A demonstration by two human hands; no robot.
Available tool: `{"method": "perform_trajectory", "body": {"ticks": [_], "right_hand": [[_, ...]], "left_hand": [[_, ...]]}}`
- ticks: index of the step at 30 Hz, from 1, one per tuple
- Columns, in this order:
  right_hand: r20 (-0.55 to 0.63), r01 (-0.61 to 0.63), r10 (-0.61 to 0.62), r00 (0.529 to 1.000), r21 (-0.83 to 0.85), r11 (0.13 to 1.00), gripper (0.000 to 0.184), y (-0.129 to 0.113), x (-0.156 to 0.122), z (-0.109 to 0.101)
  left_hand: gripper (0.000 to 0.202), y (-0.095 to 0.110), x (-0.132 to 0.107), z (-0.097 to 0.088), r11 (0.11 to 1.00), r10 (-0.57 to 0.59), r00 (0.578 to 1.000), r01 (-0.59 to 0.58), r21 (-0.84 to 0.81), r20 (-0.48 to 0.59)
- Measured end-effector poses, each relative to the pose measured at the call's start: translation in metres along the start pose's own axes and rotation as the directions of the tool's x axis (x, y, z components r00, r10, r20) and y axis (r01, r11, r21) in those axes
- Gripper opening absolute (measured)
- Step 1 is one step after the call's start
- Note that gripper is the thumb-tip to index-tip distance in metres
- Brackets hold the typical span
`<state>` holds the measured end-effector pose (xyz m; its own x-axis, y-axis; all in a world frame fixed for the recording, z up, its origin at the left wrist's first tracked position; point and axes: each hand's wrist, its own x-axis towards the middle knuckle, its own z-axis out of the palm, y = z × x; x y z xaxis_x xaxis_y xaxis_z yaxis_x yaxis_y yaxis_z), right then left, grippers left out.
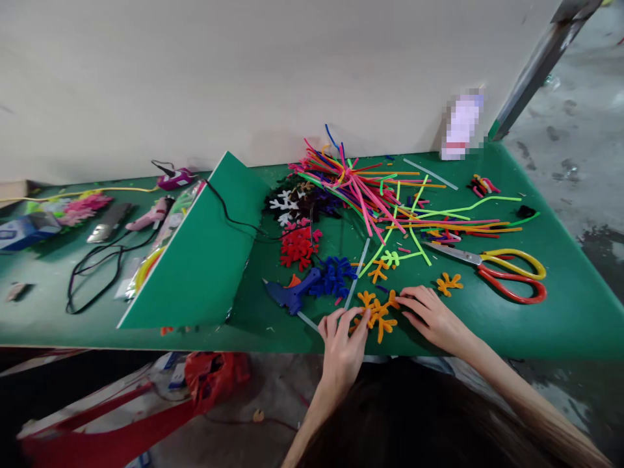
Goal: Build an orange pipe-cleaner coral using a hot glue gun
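Several orange branched pipe-cleaner pieces [381, 317] lie together near the table's front edge, between my two hands. My left hand [342, 341] has its fingers bent down over their left side, thumb and fingertips holding a piece. From the other side my right hand [433, 318] grips the upper right tip of the cluster between its fingertips. Two more orange pieces lie apart: a small branched one [378, 271] just behind, another branched piece [449, 284] beyond my right hand. A dark blue glue gun [292, 291] rests left of my left hand, a clear glue stick [357, 273] behind it.
Scissors [492, 265] with red and yellow handles lie right. Behind spreads a pile of colourful pipe cleaners [351, 179]. Red pieces [298, 246] and blue pieces [334, 276] sit left of centre. A green board [195, 253] leans upright there, a black cable [229, 214] over it.
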<state>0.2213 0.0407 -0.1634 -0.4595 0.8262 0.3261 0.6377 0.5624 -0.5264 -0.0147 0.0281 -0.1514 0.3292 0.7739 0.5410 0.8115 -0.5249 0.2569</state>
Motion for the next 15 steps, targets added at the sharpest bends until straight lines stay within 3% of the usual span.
{"method": "perform_trajectory", "body": {"ticks": [2, 5, 9, 12, 15], "right_hand": [[-0.064, -0.018, 0.02, 0.998, 0.041, 0.999, 0.033, -0.001, -0.009, -0.003], [-0.136, -0.037, 0.047, 0.99, 0.076, 0.996, 0.036, 0.001, -0.024, -0.009], [-0.057, -0.045, 0.042, 0.997, -0.039, 0.998, 0.034, 0.007, -0.042, -0.013], [0.01, -0.037, 0.038, 0.999, -0.098, 0.994, 0.036, 0.008, -0.048, -0.011], [-0.059, -0.066, 0.063, 0.996, -0.044, 0.997, 0.039, 0.009, -0.047, -0.008]], "left_hand": [[0.026, 0.005, 0.002, 0.003, 0.999, 0.033, 0.999, -0.034, -0.009, -0.026], [0.027, 0.011, 0.004, 0.014, 0.993, 0.119, 0.991, -0.119, -0.014, 0.06], [0.028, 0.016, 0.007, 0.025, 0.981, 0.192, 0.967, -0.193, -0.015, 0.17], [0.032, 0.015, 0.009, 0.018, 0.98, 0.196, 0.954, -0.199, -0.012, 0.225], [0.049, 0.014, 0.008, 0.007, 0.983, 0.182, 0.942, -0.185, -0.016, 0.282]]}}
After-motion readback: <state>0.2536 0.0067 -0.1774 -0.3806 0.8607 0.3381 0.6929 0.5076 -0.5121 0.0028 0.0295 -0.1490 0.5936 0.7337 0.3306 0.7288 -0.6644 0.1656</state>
